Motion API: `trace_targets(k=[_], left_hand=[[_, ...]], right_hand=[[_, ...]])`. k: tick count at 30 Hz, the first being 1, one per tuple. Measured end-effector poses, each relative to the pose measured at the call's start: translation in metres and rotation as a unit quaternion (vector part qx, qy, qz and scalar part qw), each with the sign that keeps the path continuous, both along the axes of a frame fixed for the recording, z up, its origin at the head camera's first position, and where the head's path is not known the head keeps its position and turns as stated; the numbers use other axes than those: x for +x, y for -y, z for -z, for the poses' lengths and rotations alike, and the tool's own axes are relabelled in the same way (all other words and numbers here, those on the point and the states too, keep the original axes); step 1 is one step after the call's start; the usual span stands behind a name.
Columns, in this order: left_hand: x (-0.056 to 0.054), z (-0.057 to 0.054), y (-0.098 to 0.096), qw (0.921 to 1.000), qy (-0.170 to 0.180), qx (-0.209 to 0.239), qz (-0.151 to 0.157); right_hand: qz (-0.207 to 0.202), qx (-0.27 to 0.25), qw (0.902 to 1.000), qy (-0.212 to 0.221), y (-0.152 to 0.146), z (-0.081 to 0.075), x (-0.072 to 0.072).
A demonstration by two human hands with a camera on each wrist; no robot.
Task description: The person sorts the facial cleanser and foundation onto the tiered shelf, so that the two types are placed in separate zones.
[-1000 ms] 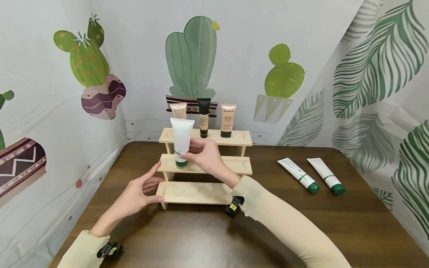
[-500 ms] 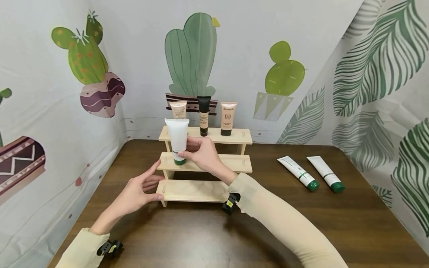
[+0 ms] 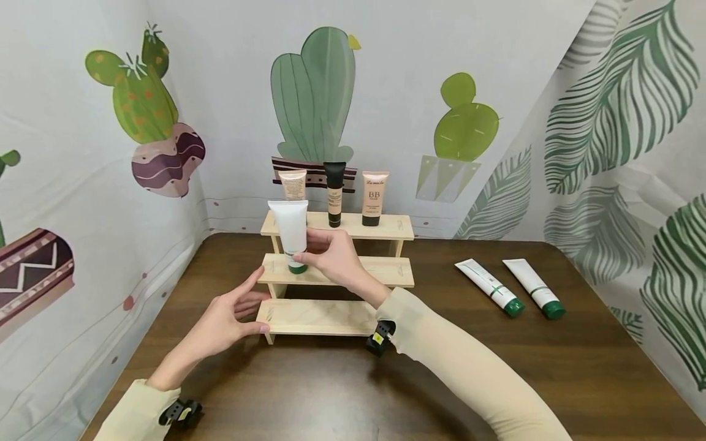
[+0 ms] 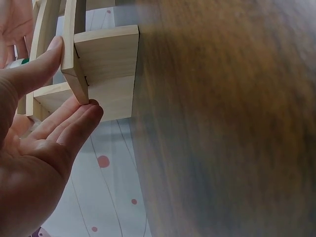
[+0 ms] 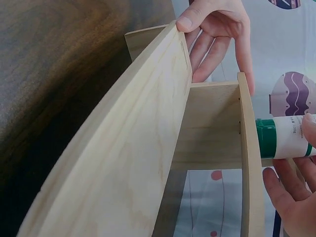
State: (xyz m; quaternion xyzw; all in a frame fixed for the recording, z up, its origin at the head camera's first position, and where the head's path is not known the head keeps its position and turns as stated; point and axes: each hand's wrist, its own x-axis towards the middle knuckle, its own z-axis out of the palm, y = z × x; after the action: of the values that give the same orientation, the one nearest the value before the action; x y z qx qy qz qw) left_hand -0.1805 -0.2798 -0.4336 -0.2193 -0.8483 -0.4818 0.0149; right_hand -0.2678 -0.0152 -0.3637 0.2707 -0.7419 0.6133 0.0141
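A white squeeze tube (image 3: 290, 226) with a green cap stands cap-down at the left end of the middle shelf of a three-tier wooden stand (image 3: 325, 313). My right hand (image 3: 341, 260) pinches the tube low down, thumb in front and fingers behind. In the right wrist view the green cap (image 5: 267, 138) meets the shelf board. My left hand (image 3: 228, 315) holds the stand's left end: the thumb (image 4: 47, 61) lies along the front edge of the lowest shelf, other fingertips (image 4: 94, 109) touch its end, and the index finger reaches up to the middle shelf.
On the top shelf stand a beige tube (image 3: 292, 184) partly behind the white one, a black-capped tube (image 3: 334, 195) and a BB cream tube (image 3: 374, 197). Two more white tubes (image 3: 489, 286) with green caps lie on the brown table (image 3: 441, 367) at right. A printed cloth (image 3: 397, 55) hangs behind.
My right hand has shifted the white tube slightly left along the middle shelf, and the tube leans less of its top over the beige one. The left hand stays at the stand's end.
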Motion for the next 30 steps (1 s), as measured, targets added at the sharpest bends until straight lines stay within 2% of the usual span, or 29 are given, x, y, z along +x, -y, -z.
trace_targets(k=[23,30], left_hand=[[0.000,0.000,-0.001,0.9999,0.013,0.008,0.004],[0.001,0.000,-0.001,0.9999,0.011,0.009,0.001]], right_hand=[[0.007,0.001,1.0000,0.003,-0.002,0.001,0.003],[0.020,0.006,0.9998,-0.004,-0.013,-0.002,0.018]])
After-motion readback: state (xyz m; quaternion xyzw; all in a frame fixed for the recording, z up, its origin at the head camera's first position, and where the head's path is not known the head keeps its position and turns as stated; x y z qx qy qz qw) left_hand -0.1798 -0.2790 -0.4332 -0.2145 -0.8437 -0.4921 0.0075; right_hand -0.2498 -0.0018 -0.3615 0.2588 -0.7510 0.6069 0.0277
